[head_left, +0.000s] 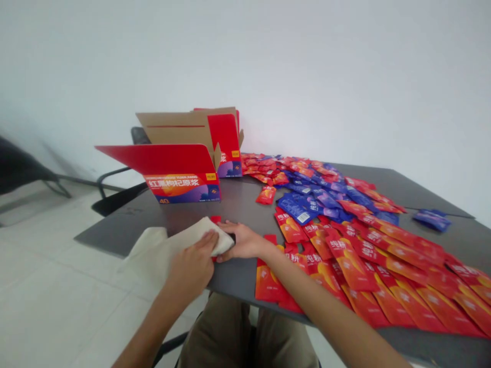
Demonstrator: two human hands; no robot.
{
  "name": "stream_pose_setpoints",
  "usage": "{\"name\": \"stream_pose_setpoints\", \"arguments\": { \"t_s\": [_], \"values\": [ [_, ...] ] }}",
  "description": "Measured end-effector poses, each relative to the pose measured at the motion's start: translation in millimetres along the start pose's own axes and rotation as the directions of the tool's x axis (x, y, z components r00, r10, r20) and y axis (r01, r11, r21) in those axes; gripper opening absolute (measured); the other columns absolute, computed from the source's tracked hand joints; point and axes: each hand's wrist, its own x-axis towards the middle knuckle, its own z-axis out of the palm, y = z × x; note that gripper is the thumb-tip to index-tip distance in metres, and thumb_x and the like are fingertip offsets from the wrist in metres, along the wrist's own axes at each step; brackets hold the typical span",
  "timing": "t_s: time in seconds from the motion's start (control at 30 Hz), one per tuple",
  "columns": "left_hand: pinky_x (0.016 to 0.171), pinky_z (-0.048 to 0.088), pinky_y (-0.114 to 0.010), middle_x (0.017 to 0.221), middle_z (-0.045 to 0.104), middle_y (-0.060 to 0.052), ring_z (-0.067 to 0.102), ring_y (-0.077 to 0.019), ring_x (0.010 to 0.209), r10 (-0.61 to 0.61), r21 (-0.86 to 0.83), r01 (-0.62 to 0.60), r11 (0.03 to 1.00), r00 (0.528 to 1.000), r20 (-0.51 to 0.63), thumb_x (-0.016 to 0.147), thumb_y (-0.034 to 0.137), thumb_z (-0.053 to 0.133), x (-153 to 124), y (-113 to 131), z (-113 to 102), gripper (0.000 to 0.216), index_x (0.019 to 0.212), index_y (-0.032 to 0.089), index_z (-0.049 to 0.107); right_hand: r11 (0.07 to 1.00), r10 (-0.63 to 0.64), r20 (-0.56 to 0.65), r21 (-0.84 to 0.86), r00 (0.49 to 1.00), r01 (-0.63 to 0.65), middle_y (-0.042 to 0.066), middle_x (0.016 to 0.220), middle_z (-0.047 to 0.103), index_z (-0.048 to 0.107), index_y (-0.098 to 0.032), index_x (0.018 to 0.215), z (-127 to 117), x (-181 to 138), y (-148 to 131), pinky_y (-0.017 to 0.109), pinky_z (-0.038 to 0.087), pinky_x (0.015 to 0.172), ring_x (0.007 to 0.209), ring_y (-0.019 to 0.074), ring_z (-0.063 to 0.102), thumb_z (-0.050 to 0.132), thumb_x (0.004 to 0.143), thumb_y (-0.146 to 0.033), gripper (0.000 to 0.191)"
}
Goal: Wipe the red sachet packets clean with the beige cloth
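Right now I'm pinning the cream cloth pouch [172, 245] with my left hand [194, 263] while my right hand [241, 240], fingers closed, is slipping red foil sachets [216, 220] into its mouth; next I'd say another needs picking.

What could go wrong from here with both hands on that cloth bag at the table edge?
1. The bag hangs partly off the table edge; it may slide off if the left hand lets go.
2. Red sachets by the right hand's forearm overhang the near edge and could be swept to the floor.
3. Whatever red piece sits at the bag mouth is mostly hidden, so a grip slip is hard to spot.
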Motion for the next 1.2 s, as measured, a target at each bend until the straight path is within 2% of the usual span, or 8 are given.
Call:
{"name": "stream_pose_setpoints", "arguments": {
  "t_s": [0.1, 0.27, 0.37, 0.5, 0.7, 0.87, 1.07, 1.2],
  "values": [
    [0.101, 0.044, -0.032, 0.142, 0.048, -0.009, 0.052, -0.0212, 0.124, 0.078, -0.017, -0.078, 0.997, 0.997, -0.011, 0.080, 0.005, 0.034, -11.7, -0.9, 3.2, 0.058, 0.135, 0.013, 0.047, 1.000, -0.012, -0.007, 0.000, 1.000, 0.012, 0.003, 0.132, 0.059, 0.061, -0.028, 0.122, 0.6, 0.6, 0.3, 0.045, 0.030, 0.111, 0.131, 0.0302, 0.045, 0.085, 0.047, -0.035, 0.079],
    [0.083, 0.052, -0.040, 0.125, 0.063, -0.012, 0.068, -0.0279, 0.096, -0.081, 0.075, 0.080, 0.994, 0.997, 0.015, 0.083, 0.010, 0.034, 13.1, -10.3, -4.1, 0.051, 0.131, 0.016, 0.052, 0.999, 0.002, -0.006, 0.035, 1.000, -0.002, -0.001, 0.123, 0.065, 0.066, -0.029, 0.113, -1.8, -1.9, -3.3, 0.045, 0.031, 0.110, 0.128, 0.0294, 0.049, 0.083, 0.055, -0.040, 0.062],
    [0.087, 0.051, -0.036, 0.132, 0.058, -0.012, 0.064, -0.0260, 0.106, -0.052, 0.069, 0.051, 0.996, 0.999, 0.012, 0.082, 0.007, 0.035, 8.4, -4.7, -2.9, 0.053, 0.132, 0.014, 0.051, 1.000, -0.001, -0.003, 0.027, 1.000, 0.001, -0.001, 0.124, 0.065, 0.066, -0.030, 0.112, -1.5, -1.9, -3.8, 0.045, 0.030, 0.110, 0.128, 0.0292, 0.049, 0.083, 0.053, -0.040, 0.062],
    [0.103, 0.041, -0.031, 0.141, 0.049, -0.010, 0.051, -0.0207, 0.125, 0.100, -0.011, -0.100, 0.995, 0.995, -0.011, 0.078, 0.004, 0.035, -9.8, 0.3, 3.3, 0.059, 0.136, 0.012, 0.047, 0.999, -0.032, -0.004, 0.012, 0.999, 0.032, -0.001, 0.130, 0.061, 0.064, -0.031, 0.115, -0.1, -0.7, -2.4, 0.046, 0.028, 0.112, 0.131, 0.0300, 0.046, 0.085, 0.048, -0.037, 0.071],
    [0.089, 0.051, -0.039, 0.133, 0.056, -0.014, 0.064, -0.0267, 0.106, -0.084, 0.060, 0.083, 0.995, 0.996, 0.010, 0.083, 0.009, 0.036, 12.4, -6.1, -2.5, 0.051, 0.132, 0.014, 0.050, 0.999, 0.032, -0.007, 0.024, 0.999, -0.032, -0.003, 0.122, 0.066, 0.066, -0.032, 0.111, -2.6, -2.6, -6.2, 0.046, 0.029, 0.111, 0.129, 0.0284, 0.049, 0.083, 0.053, -0.042, 0.061],
    [0.102, 0.043, -0.031, 0.141, 0.049, -0.009, 0.051, -0.0207, 0.126, 0.071, -0.025, -0.071, 0.997, 0.998, -0.001, 0.079, 0.004, 0.035, -6.3, 2.1, 1.7, 0.058, 0.135, 0.014, 0.048, 0.999, -0.029, -0.007, 0.016, 1.000, 0.029, -0.001, 0.128, 0.062, 0.064, -0.032, 0.116, -1.0, -1.9, -3.8, 0.046, 0.028, 0.112, 0.130, 0.0291, 0.047, 0.085, 0.049, -0.037, 0.070],
    [0.088, 0.051, -0.040, 0.131, 0.058, -0.013, 0.066, -0.0271, 0.102, -0.078, 0.048, 0.078, 0.996, 0.997, 0.001, 0.084, 0.009, 0.035, 15.8, -10.7, -4.6, 0.051, 0.131, 0.014, 0.052, 0.999, 0.025, -0.008, 0.044, 1.000, -0.025, -0.002, 0.128, 0.062, 0.065, -0.032, 0.115, -1.9, -3.6, -4.3, 0.047, 0.027, 0.112, 0.131, 0.0292, 0.045, 0.083, 0.053, -0.042, 0.065],
    [0.098, 0.047, -0.034, 0.139, 0.051, -0.010, 0.055, -0.0223, 0.121, 0.021, 0.011, -0.021, 1.000, 1.000, -0.022, 0.079, 0.005, 0.035, -2.3, -4.7, 1.9, 0.057, 0.133, 0.014, 0.050, 0.998, 0.041, -0.004, 0.042, 0.999, -0.041, 0.002, 0.133, 0.059, 0.061, -0.029, 0.122, -1.1, -2.3, -3.4, 0.046, 0.025, 0.113, 0.132, 0.0294, 0.044, 0.085, 0.049, -0.039, 0.077]
  ]
}}
